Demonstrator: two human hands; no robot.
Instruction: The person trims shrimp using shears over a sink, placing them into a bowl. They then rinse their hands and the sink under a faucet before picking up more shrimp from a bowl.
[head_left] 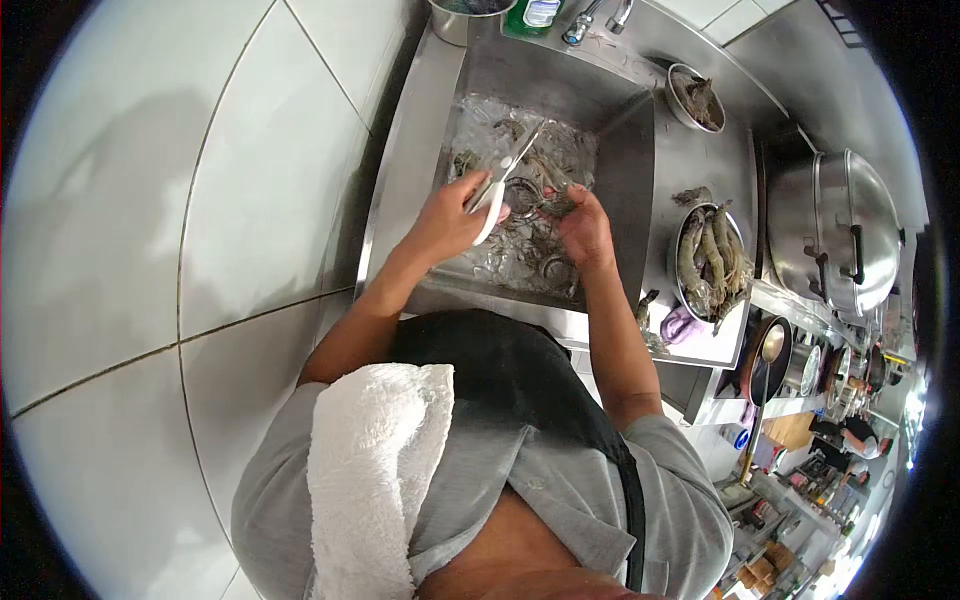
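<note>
My left hand [452, 216] is closed around the white handles of a pair of scissors [486, 213], whose blades point up and away over the sink. Opposite it, my right hand [587, 228] pinches a grey shrimp [558, 203] between thumb and fingers, just right of the scissors. Below both hands, the steel sink [625, 190] holds water with shrimp and loose bits in it; the hands partly hide them. On the counter to the right, a metal bowl [681, 277] is heaped with large shrimp [716, 250].
A smaller bowl [683, 80] with dark scraps stands at the back right, near the faucet [580, 28]. Green bottle [530, 18] and metal pot [452, 28] sit behind the sink. A large steel pot [835, 230] and a wok [765, 365] are further right. Tiled wall [260, 200] borders the left.
</note>
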